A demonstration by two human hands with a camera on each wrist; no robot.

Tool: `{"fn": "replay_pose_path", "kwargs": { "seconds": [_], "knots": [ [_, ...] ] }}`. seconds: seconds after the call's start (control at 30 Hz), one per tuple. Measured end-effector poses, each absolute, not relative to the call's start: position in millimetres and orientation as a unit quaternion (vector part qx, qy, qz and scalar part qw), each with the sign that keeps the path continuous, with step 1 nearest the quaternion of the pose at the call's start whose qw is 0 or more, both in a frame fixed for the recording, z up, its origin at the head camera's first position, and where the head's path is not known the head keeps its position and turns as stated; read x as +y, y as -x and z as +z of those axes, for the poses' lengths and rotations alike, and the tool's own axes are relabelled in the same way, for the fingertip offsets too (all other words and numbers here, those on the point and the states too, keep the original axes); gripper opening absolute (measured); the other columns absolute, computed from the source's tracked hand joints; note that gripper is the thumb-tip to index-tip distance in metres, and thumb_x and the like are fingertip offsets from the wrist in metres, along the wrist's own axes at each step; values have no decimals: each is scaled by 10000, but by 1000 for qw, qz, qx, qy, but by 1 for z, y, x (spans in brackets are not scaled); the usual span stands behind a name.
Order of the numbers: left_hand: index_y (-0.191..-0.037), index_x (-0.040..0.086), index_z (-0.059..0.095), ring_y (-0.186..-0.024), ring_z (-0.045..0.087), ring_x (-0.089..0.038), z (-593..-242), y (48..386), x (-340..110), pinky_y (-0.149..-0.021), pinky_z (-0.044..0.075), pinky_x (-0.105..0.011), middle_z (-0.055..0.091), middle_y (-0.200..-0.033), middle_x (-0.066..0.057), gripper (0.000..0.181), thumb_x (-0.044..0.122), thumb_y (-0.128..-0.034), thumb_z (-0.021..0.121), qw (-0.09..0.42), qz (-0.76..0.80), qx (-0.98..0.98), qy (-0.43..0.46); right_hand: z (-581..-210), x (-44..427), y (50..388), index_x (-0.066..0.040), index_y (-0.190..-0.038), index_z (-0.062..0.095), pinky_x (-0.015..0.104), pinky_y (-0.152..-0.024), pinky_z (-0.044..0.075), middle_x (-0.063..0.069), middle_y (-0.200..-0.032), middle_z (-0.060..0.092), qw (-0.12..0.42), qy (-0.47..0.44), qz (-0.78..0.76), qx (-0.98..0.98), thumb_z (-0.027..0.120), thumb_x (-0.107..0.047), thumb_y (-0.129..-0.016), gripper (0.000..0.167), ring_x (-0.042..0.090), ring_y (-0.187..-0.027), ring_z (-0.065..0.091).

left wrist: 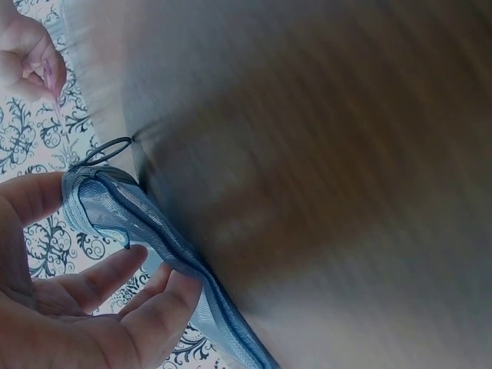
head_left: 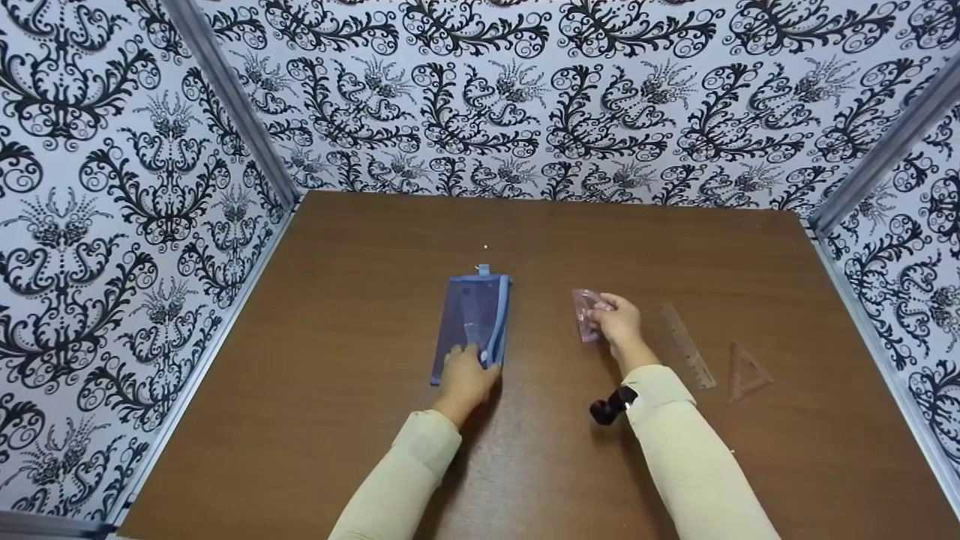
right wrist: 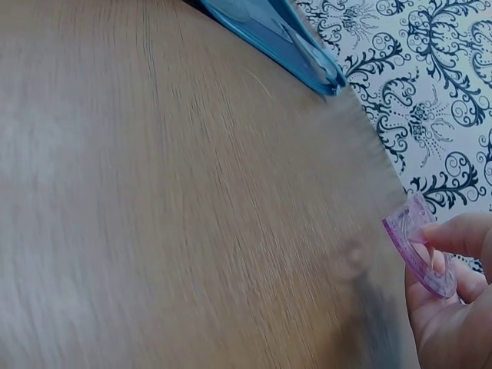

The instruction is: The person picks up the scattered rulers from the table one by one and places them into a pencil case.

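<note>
A blue see-through zip pouch lies on the table, its zipper along the right side. At its near end my left hand holds the pouch between thumb and fingers; the left wrist view shows the blue zipper edge bulging slightly between them. My right hand pinches a pink clear protractor, held to the right of the pouch. In the right wrist view thumb and fingers grip the protractor near its middle. Something pale shows inside the pouch, too blurred to name.
Right of my right hand lie a clear ruler and a pinkish set square, flat on the brown table. A dark wrist camera sticks out from the right sleeve. Patterned walls enclose the back and sides.
</note>
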State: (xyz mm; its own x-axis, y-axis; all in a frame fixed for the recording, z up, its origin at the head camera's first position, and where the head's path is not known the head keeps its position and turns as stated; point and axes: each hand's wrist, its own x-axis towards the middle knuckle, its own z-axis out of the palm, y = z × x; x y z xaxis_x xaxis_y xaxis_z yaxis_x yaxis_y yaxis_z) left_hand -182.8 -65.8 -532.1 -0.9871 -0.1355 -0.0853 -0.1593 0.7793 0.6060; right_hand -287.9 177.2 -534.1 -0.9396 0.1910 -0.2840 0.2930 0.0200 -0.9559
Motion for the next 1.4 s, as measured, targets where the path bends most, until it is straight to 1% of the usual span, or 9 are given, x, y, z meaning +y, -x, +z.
{"fn": "replay_pose_path", "kwargs": {
  "seconds": [0.13,0.2,0.43,0.63,0.73,0.9,1.0,1.17,1.4],
  "knots": [
    [-1225,-23,604,-1090,526,-387,-533,183,-65,-914,463,-494,564,-1169,-234,526,324,-841,699,16,312,947,77,-534,173,286,147,-1343,435,160,-569,493,93,-928,570,31,-166,-689,705,588,136,-820,545,30,-646,539],
    [-1214,-21,611,-1086,529,-388,-534,184,-65,-913,464,-494,569,-1159,-230,516,326,-841,696,13,308,948,76,-534,171,284,157,-1333,435,162,-561,487,79,-891,568,28,-163,-695,699,587,142,-814,541,35,-648,536],
    [-1198,-30,616,-1062,541,-387,-534,182,-66,-888,474,-495,578,-1123,-229,506,317,-842,707,7,312,947,75,-534,161,279,138,-1294,489,158,-566,492,172,-1033,573,20,-165,-691,703,597,138,-802,505,73,-670,562],
    [-1208,-30,608,-1075,536,-387,-534,180,-67,-899,470,-493,572,-1144,-236,509,319,-850,700,12,317,945,75,-534,153,273,141,-1325,462,157,-566,495,210,-1080,565,28,-167,-695,699,595,136,-809,533,59,-649,561],
    [-1221,-30,600,-1080,531,-385,-534,181,-67,-903,468,-490,566,-1156,-237,516,320,-854,696,18,319,945,75,-532,149,272,132,-1336,457,154,-556,490,196,-1062,566,33,-171,-695,697,596,135,-815,539,53,-631,556],
    [-1244,-16,590,-1086,522,-372,-533,182,-68,-900,468,-482,559,-1165,-223,522,332,-866,682,27,322,943,76,-530,143,271,130,-1333,457,162,-555,488,124,-962,571,37,-172,-703,690,596,146,-812,539,56,-640,544],
    [-1231,-15,596,-1077,524,-370,-534,183,-68,-893,469,-480,561,-1147,-215,512,330,-863,687,27,322,943,76,-530,140,271,132,-1316,470,162,-554,488,95,-923,567,39,-171,-705,687,600,146,-811,522,55,-638,542],
    [-1222,-20,597,-1094,524,-375,-533,183,-67,-905,471,-479,559,-1154,-219,511,322,-855,695,30,325,942,78,-531,134,269,139,-1294,479,152,-539,475,90,-922,558,37,-167,-707,686,602,148,-810,499,44,-626,528],
    [-1267,-11,577,-1131,513,-374,-533,184,-67,-932,461,-480,546,-1202,-225,536,330,-868,682,40,324,942,83,-534,122,267,153,-1291,475,163,-536,482,98,-902,571,33,-165,-713,680,592,161,-796,509,54,-625,536]
  ]
}}
